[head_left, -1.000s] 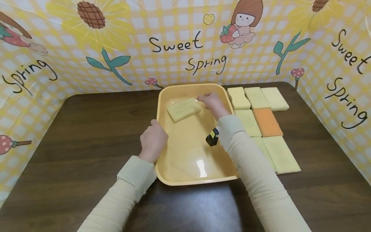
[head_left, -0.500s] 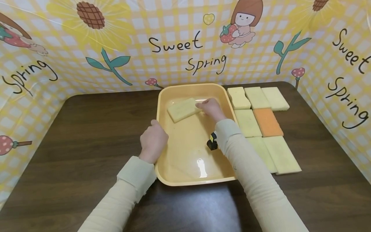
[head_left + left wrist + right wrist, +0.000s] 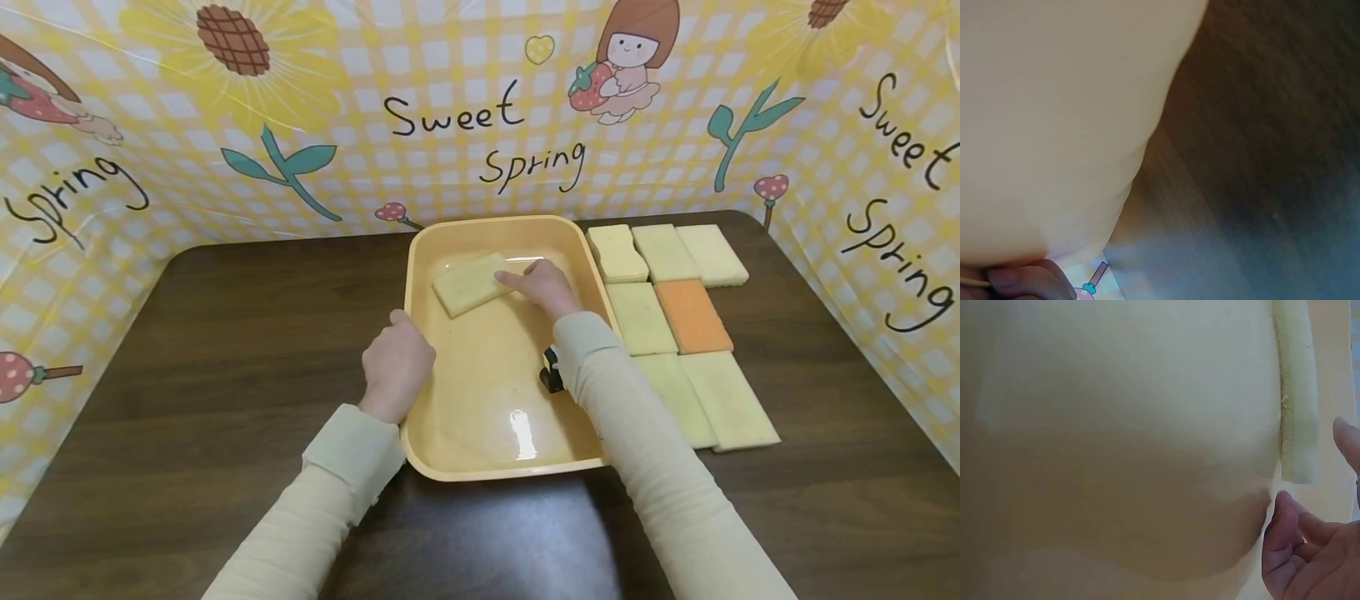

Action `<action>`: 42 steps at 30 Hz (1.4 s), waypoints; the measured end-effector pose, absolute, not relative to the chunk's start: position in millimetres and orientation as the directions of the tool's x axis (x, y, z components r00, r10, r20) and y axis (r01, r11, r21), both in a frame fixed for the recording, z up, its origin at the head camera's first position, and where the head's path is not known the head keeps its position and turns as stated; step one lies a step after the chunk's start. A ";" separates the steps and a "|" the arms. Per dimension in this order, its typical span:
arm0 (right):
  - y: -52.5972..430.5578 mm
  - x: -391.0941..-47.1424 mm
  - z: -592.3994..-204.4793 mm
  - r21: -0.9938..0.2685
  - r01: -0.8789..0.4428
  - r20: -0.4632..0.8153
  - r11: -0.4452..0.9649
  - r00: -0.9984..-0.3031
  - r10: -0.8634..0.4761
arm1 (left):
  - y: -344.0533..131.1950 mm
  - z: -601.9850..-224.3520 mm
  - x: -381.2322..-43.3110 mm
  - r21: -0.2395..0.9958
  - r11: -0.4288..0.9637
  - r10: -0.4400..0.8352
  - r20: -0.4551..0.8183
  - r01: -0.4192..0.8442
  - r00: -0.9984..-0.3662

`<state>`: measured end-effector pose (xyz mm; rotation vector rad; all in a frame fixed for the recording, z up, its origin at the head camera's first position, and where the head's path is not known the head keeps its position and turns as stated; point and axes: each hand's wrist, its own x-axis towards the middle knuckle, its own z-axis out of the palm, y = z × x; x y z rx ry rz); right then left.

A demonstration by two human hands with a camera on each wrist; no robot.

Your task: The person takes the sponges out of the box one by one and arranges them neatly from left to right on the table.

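A pale yellow-green rectangular sponge [image 3: 470,283] lies at a slant on the floor of the yellow plastic basin [image 3: 480,473], near its far left. My left hand [image 3: 397,365] grips the basin's left rim; in the left wrist view its fingers [image 3: 1025,281] curl under the rim. My right hand [image 3: 543,285] is inside the basin at the sponge's right end, and its thumb reaches over that end. The right wrist view has the thumb apart from the curled fingers [image 3: 1282,534], close to the sponge's end, which neither visibly pinches.
Right of the basin, several sponges lie in rows on the dark wood table [image 3: 247,358]. An orange sponge [image 3: 693,317] is among them, and a wavy-edged one [image 3: 618,254] sits at the back. A patterned cloth [image 3: 450,67] walls the table. A black wrist camera [image 3: 551,371] hangs beneath the right sleeve.
My right hand has moved left and slightly nearer inside the basin, its thumb coming over the sponge's right end. The sponge and my left hand stay where they were.
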<state>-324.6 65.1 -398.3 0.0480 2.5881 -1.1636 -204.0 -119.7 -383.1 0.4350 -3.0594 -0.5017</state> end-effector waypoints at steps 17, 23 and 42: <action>59.5 -325.9 -402.1 -0.686 0.128 -0.271 0.716 -0.959 -0.088 | -120.8 -383.3 -203.8 0.326 0.906 -0.274 -0.035 -0.270 -0.961; 60.3 -331.0 -402.5 -0.679 0.190 -0.333 0.709 -0.941 -0.066 | -120.4 -383.3 -203.0 0.322 0.911 -0.269 -0.014 -0.259 -0.963; 68.3 -335.6 -403.7 -0.797 0.205 -0.310 0.568 -0.946 -0.093 | -119.7 -383.1 -203.7 0.337 0.902 -0.276 -0.030 -0.270 -0.961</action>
